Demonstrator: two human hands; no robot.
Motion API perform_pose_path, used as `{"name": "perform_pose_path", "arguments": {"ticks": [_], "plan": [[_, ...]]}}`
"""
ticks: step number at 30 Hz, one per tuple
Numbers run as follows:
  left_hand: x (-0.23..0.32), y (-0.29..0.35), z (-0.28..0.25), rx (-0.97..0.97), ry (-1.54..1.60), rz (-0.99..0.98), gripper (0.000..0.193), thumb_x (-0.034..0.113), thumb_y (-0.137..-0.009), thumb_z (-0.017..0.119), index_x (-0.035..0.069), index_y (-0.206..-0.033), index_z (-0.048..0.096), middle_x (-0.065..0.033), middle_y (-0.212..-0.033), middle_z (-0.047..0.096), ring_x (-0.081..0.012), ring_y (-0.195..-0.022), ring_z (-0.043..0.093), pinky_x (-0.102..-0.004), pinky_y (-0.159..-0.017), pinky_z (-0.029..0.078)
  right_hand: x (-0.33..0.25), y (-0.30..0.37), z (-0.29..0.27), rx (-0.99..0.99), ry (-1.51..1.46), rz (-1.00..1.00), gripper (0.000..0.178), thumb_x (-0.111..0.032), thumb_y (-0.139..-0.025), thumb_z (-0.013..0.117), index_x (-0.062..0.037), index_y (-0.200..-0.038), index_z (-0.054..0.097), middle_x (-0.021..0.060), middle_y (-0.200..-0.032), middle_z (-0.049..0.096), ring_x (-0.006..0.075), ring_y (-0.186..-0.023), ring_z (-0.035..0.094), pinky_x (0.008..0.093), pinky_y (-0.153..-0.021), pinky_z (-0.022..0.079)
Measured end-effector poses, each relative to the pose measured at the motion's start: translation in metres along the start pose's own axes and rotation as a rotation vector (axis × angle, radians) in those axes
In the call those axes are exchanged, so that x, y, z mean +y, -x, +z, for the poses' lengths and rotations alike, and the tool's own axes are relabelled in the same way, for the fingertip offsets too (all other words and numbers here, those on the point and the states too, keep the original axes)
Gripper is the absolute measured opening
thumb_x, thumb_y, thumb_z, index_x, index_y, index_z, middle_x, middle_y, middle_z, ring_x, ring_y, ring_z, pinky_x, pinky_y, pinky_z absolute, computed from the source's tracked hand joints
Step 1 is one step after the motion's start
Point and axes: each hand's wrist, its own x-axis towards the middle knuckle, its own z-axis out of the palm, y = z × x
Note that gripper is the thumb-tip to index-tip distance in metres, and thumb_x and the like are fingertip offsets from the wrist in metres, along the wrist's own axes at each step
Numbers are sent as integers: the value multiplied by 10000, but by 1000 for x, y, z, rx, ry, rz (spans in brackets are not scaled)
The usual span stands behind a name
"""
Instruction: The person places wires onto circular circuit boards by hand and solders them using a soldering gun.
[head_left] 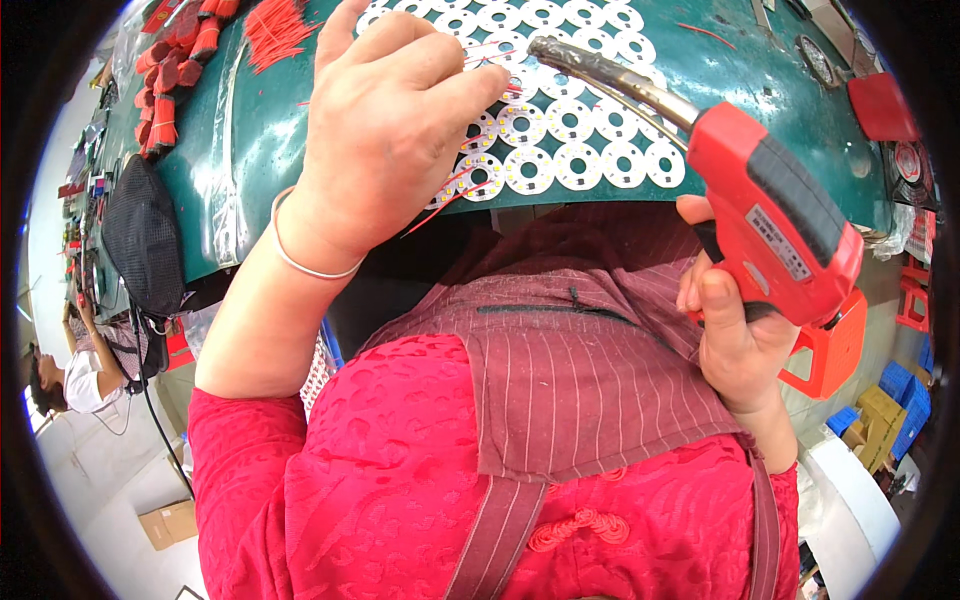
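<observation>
My right hand (pixel 735 330) grips a red and black soldering gun (pixel 765 200) by its handle, fingers at the trigger. Its dark, worn tip (pixel 550 50) points left, over a sheet of round white LED circuit boards (pixel 578 165) with holes in their middles. My left hand (pixel 400 120) is closed in a pinch over the left part of that sheet, close to the tip. Thin red wires (pixel 490 56) stick out by its fingertips, which partly hide what they hold. More red wires lie across the boards below this hand.
The boards rest on a green table mat (pixel 270 150). Bundles of red wire (pixel 165 95) and a loose pile of red wires (pixel 277 32) lie at the far left. A black mesh-covered object (pixel 145 235) stands at the table's left edge. A red stool (pixel 835 345) is at right; another person (pixel 85 380) sits at left.
</observation>
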Motion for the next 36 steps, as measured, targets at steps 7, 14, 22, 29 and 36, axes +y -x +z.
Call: {"name": "perform_pose_path", "arguments": {"ticks": [7,14,22,29,36], "plan": [[1,1,4,18,3,-20,145,63,-752,788,143,-862,739,14,-720,584,-201,-775,629,-473,-1025,445,2,1,0,-47,73,-51,483,-152,-1010,630,26,-1421,449,233,-1331,591,88,-700,532,274,-627,511],[2,2,7,34,-1,-20,128,78,-762,796,143,-854,735,16,-717,583,-197,-769,629,-469,-1021,447,4,6,6,41,-59,-6,367,-44,-964,673,18,-1305,555,153,-1177,654,120,-801,593,285,-696,524],[3,2,6,26,-12,-24,126,88,-766,793,146,-860,730,14,-736,590,-203,-798,632,-479,-1032,432,3,1,4,-34,88,-59,455,-106,-1000,635,31,-1399,465,230,-1239,630,96,-689,535,274,-611,516],[2,3,7,24,-13,-20,133,85,-761,791,144,-864,730,13,-738,590,-206,-799,633,-484,-1035,427,5,1,7,-27,44,-47,434,-81,-992,637,27,-1384,483,214,-1213,637,97,-699,552,268,-617,516],[-1,2,12,81,-47,6,111,66,-684,742,122,-760,682,-9,-701,499,-222,-751,559,-531,-1072,381,10,7,4,-13,82,-37,421,-68,-991,633,25,-1373,484,198,-1166,644,100,-701,559,276,-604,516]]}}
